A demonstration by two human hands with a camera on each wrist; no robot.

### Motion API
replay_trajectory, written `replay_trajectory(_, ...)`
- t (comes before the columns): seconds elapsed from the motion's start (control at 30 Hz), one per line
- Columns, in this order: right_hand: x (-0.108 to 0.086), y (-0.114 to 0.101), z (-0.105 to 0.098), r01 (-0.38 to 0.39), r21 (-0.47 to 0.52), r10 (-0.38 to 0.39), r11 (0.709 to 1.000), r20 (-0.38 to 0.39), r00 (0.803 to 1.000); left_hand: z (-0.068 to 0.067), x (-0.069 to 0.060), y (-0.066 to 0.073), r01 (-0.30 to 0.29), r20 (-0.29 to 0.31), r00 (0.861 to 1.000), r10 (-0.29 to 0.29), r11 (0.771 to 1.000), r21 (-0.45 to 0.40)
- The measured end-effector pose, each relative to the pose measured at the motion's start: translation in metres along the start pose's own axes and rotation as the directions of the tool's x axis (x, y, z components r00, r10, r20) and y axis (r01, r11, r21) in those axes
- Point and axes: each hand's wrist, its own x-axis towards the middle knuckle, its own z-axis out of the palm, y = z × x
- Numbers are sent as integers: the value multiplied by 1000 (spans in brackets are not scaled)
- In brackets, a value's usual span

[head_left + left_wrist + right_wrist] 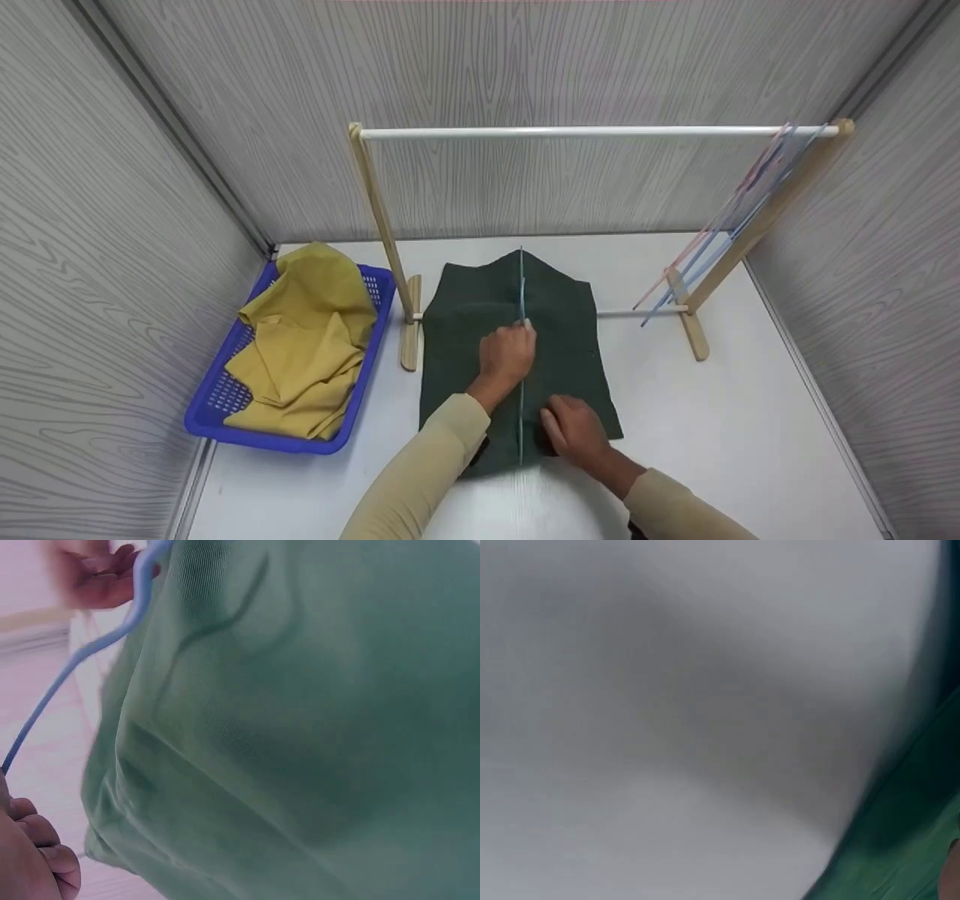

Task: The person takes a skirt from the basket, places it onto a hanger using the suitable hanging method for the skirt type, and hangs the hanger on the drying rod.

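A dark green piece of cloth lies spread on the white table. Over its middle, a thin light-blue hanger is seen edge-on. My left hand grips the hanger with curled fingers; in the left wrist view the blue hanger runs up from that hand past the green cloth. Near the cloth's lower edge, right of the hanger, is my right hand, its fingers loosely bent. The right wrist view shows a corner of the cloth and one fingertip.
On the left, a blue plastic basket holds yellow cloth. Behind the green cloth stands a wooden rack with a white rail. Several pink and blue hangers hang at its right end. Grey panels enclose the table.
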Motion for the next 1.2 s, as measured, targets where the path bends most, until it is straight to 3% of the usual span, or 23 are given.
replay_trajectory(0.07,9,-25,-3,-66,126,65,990,13,998,-8,1,5,-3,-23,1000,3,1000,-8)
replay_trajectory(0.13,18,-44,-7,-145,168,143,975,25,989,-16,1,9,3,-32,999,-4,1000,-18)
replay_trajectory(0.3,34,-65,-13,-195,69,196,978,-4,981,-27,0,15,25,-63,998,-27,999,-41)
replay_trajectory(0.53,48,-66,-18,-68,-192,55,979,-75,996,-33,1,13,-44,-69,997,34,989,-145)
replay_trajectory(0.7,59,-60,-26,22,-246,-68,969,-181,981,-41,4,5,-133,-36,991,129,982,-136)
replay_trajectory(0.83,73,-51,-42,49,-254,-105,966,-215,971,-51,6,-14,-230,-20,973,229,972,-45)
replay_trajectory(0.9,79,-48,-52,51,-256,-108,965,-215,971,-54,4,-28,-252,-24,967,252,968,13)
replay_trajectory(0.97,85,-47,-62,43,-239,-94,970,-206,974,-58,1,-44,-236,-30,971,238,970,61)
replay_trajectory(1.1,99,-45,-83,17,-200,-55,980,-182,982,-66,-6,-78,-189,-110,972,206,971,150)
replay_trajectory(1.2,109,-41,-98,8,-202,-43,979,-166,985,-75,-12,-101,-161,-186,963,197,968,192)
